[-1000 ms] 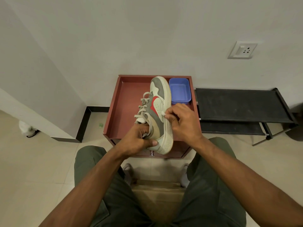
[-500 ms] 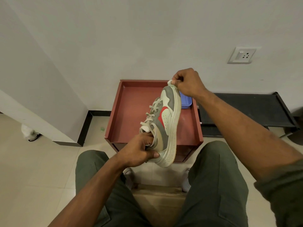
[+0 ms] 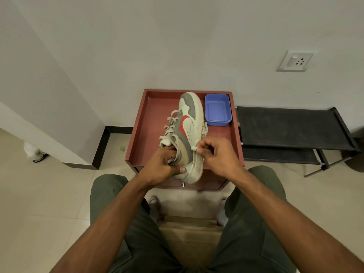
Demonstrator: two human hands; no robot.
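Observation:
A cream and grey sneaker [image 3: 188, 123] with a red side mark and beige laces is held on its side above the red-brown cabinet top [image 3: 149, 123], toe pointing away. My left hand [image 3: 164, 166] grips the sneaker at its heel opening, fingers curled inside the collar. My right hand [image 3: 218, 154] pinches a small white wad [image 3: 194, 148] and presses it against the side of the sole near the heel. What the wad is made of is too small to tell.
A blue plastic tub [image 3: 217, 110] stands at the back right of the cabinet top. A low black rack [image 3: 291, 127] stands to the right by the wall. A wall socket [image 3: 295, 61] is above it. My knees and a cardboard box [image 3: 189, 231] are below.
My right hand has come back from the sneaker's toe to the sole's side near the heel, wad still pinched. The left hand keeps its grip at the heel.

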